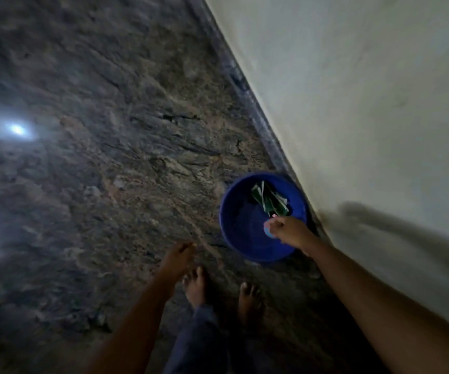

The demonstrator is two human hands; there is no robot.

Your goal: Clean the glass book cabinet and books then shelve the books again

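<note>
**Right hand over the blue basin by the wall**

Nearest me, bare feet (196, 290) are standing on the stone floor (109, 157). The left hand (177, 256) is hanging just beyond the toes, fingers loosely straight, holding nothing. The right hand (289, 232) is reaching over the blue basin (240, 225), fingers curling round a small pale blue thing (268, 232) too blurred for me to name. The basin is sitting on the floor against the wall (366, 103), with something green and white (267, 198) lying in its far side. Far left, a light (16, 129) is glaring off the floor.

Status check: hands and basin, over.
Left hand open, free. Right hand pinches bluish item over basin. Green-white thing inside. Cabinet, books out of view.
</note>
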